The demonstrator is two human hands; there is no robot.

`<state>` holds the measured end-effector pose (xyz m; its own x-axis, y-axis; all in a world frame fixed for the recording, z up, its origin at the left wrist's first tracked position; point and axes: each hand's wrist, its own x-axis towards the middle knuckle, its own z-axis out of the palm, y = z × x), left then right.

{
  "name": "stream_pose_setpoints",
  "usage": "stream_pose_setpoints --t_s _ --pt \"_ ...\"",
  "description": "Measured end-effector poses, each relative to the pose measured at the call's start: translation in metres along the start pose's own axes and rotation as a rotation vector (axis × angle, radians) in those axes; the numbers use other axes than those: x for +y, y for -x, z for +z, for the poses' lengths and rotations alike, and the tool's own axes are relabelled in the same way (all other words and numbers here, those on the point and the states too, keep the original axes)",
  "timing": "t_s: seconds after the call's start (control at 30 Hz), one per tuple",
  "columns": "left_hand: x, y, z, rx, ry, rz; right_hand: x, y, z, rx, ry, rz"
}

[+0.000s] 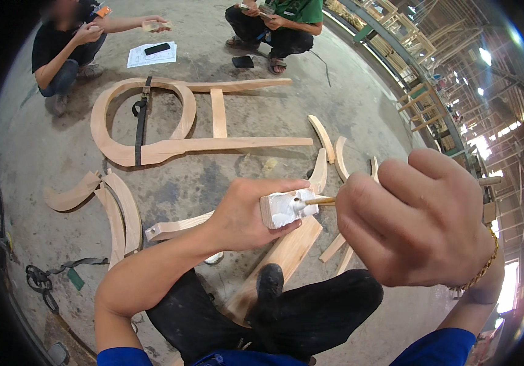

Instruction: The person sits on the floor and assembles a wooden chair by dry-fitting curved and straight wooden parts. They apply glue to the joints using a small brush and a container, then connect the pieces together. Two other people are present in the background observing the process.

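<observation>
My left hand [243, 210] is wrapped round a wooden furniture part [267, 212], its squared end turned up toward me. White glue [283, 209] covers most of that end face, with a dark round hole in it. My right hand [411, 219] is closed on a thin wooden stick [323, 201]. The stick's tip meets the glued face beside the hole; whether it enters the hole I cannot tell. Below the hands a thick wooden board [286, 253] slants down under my dark shoe [269, 287].
Ahead lies a wooden chair frame [213, 145] with a black strap [142, 119] round its hoop. Curved wooden pieces [129, 210] lie left, more slats [321, 137] right. Two people crouch beyond, near a paper sheet [152, 58] and phones. A buckled strap [79, 263] lies at lower left.
</observation>
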<state>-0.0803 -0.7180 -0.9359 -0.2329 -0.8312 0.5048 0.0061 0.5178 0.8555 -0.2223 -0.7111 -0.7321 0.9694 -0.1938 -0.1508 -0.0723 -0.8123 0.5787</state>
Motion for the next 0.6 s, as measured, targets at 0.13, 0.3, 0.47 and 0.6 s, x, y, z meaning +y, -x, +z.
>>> stream_pose_setpoints --t_s 0.13,0.3,0.47,0.6 --pt "-0.002 0.001 0.000 0.025 -0.005 0.024 0.001 0.001 0.000 -0.042 0.014 -0.029" --pt "-0.002 0.003 0.002 0.025 0.024 0.029 0.002 0.000 0.002 -0.007 -0.064 0.001" --pt "-0.003 0.001 -0.003 0.003 0.011 0.005 0.005 0.004 0.002 -0.019 -0.003 0.072" --pt "-0.006 -0.001 -0.005 -0.016 -0.016 0.014 0.005 0.018 0.011 0.092 -0.046 0.188"
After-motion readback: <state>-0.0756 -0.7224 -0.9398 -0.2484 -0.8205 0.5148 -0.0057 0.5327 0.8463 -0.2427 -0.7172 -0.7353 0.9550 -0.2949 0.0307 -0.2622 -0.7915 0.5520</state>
